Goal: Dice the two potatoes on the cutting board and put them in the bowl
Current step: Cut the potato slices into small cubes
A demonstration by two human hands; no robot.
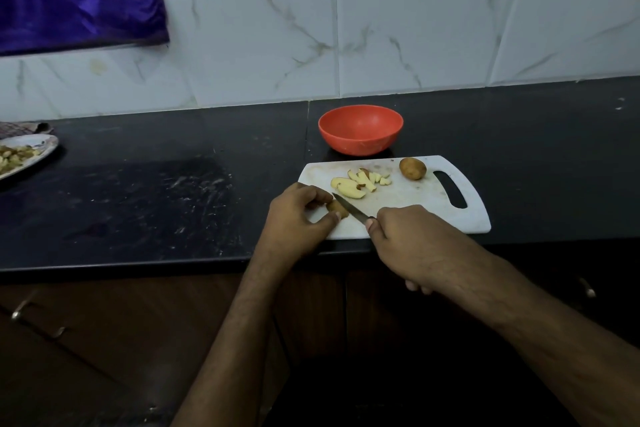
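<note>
A: Nearest us, our right hand [403, 236] has its grip wrapped round the handle of the knife [349, 209]; the handle is hidden inside the fist, and only the blade shows.

B: Which way does the blade run?

A: Up and to the left from the right hand, toward our left hand [299, 210]. The tip ends just beside the potato piece [337, 209] that the left grip pinches between thumb and fingers, at the near left corner of the cutting board [415, 204].

B: So the piece lies to the left of the knife hand, with the blade laid against its right side?

A: Yes, as far as we can tell. The piece is mostly covered by our fingers, so we cannot say how its long axis lies. We judge the next cut must fall just right of the left fingertips.

B: And farther out?

A: Just beyond the blade, the cut slices [358, 182] lie in a loose row mid-board. Right of them sits the whole potato [412, 168], untouched, nearer the right hand. Behind the board, on the table [173, 201], stands the red bowl [360, 130], with no potato in it that we can see.
</note>
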